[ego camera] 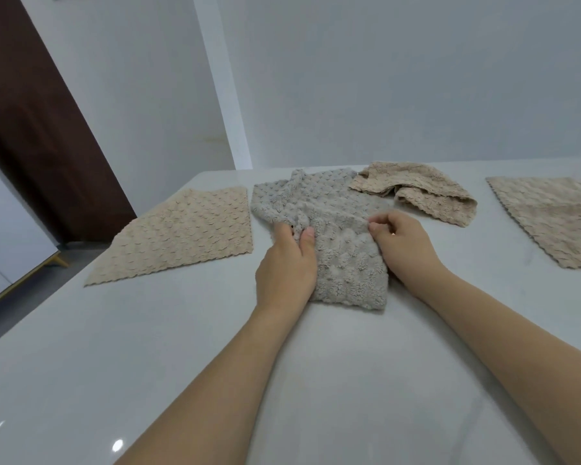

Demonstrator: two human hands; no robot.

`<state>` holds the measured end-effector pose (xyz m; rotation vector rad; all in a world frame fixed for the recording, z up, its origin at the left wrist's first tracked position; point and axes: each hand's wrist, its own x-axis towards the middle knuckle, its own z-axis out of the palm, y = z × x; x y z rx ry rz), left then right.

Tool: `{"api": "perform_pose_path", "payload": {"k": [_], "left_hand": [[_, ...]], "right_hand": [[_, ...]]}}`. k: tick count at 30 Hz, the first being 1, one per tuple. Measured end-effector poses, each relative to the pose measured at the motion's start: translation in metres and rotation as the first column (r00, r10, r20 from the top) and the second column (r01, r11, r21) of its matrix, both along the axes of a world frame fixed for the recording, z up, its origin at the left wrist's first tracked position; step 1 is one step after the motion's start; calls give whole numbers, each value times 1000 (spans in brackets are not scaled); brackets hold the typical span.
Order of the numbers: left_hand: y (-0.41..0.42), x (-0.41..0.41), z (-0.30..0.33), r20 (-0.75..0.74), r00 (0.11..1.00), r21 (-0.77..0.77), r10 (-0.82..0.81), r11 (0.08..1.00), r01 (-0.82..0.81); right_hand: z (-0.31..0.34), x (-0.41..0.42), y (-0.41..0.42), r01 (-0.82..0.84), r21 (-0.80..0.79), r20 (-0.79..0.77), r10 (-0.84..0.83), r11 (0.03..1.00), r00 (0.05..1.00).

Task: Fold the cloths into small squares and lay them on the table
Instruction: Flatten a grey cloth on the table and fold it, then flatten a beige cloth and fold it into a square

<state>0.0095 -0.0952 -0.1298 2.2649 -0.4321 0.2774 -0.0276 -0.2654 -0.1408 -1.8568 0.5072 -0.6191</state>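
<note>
A person stands at a white table [81, 364] with four textured cloths spread toward its far edge, working on the grey cloth [346, 263] at the middle. This cloth lies partly folded: its near portion forms a doubled, roughly rectangular panel pointing toward the near edge, while its far portion remains bunched and uneven. The left hand [287, 260] rests along the panel's left side, thumb on top and fingers curled into the rumpled fabric, grasping it there; the hold appears meant to anchor the layers so they do not slide. The right hand [399, 245] sits at the panel's right side with fingers curled, the thumb and forefinger seemingly pinching the fold line, probably to draw the crease straight or to lift the next layer. A beige cloth [182, 233] lies flat and unfolded toward the left edge, just beside the grey one without clearly touching it. A crumpled beige cloth [420, 193] sits near the far edge, to the right of the grey cloth and abutting it. Another flat beige cloth [557, 219] lies at the right edge, partly out of view. None yet forms a small square, so the task seems at an early stage.
</note>
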Motion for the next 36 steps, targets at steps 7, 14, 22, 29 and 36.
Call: {"api": "perform_pose_path", "payload": {"k": [7,14,22,29,36], "left_hand": [[45,-41,18,-175,979,213,100,975,-62],[114,-101,17,-169,974,395,149,916,-71],[139,-141,9,-123,986,352,109,934,-59],[140,-149,4,-5,997,532,83,844,-68],[134,-150,7,-14,991,638,132,764,-92]], "right_hand": [[27,-48,45,-71,-28,-159,65,997,985],[35,-105,110,-210,-214,-268,150,954,952],[31,-134,131,-267,-416,-406,85,869,910],[21,-144,139,-308,-521,-466,38,796,884],[21,-142,153,-341,-623,-537,-69,704,841]]}}
